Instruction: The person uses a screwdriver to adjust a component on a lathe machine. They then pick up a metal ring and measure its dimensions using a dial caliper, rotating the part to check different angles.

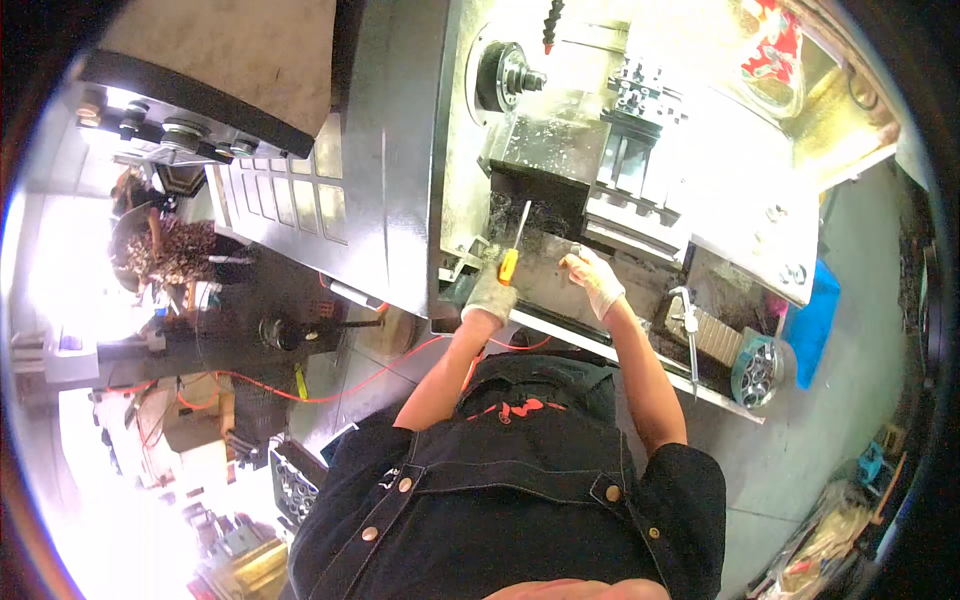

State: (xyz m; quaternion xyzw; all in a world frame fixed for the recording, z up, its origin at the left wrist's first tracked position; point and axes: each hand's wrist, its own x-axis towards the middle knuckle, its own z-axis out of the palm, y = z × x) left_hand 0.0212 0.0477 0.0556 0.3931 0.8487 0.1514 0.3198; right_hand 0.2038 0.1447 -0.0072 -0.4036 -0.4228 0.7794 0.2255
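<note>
My left hand [491,298], in a pale work glove, is closed round the yellow handle of a screwdriver [509,265]. Its thin metal shaft points up and away from me, over the chip-strewn bed [545,268] of a lathe. To the right, my right hand [597,280] is also gloved, with its fingers curled together. Something small and greyish shows at its fingertips, too small to name. Farther in are the spindle with its chuck [500,77] at the upper left and a tool block [640,92] on the slide to the right.
A spray gun [684,314] rests at the machine's front right, beside a teal crate [757,371] of round metal parts. Beyond it hangs a blue sheet [815,325]. A grey machine door [395,160] stands left. A red hose [345,392] crosses the floor; another person [165,240] is far left.
</note>
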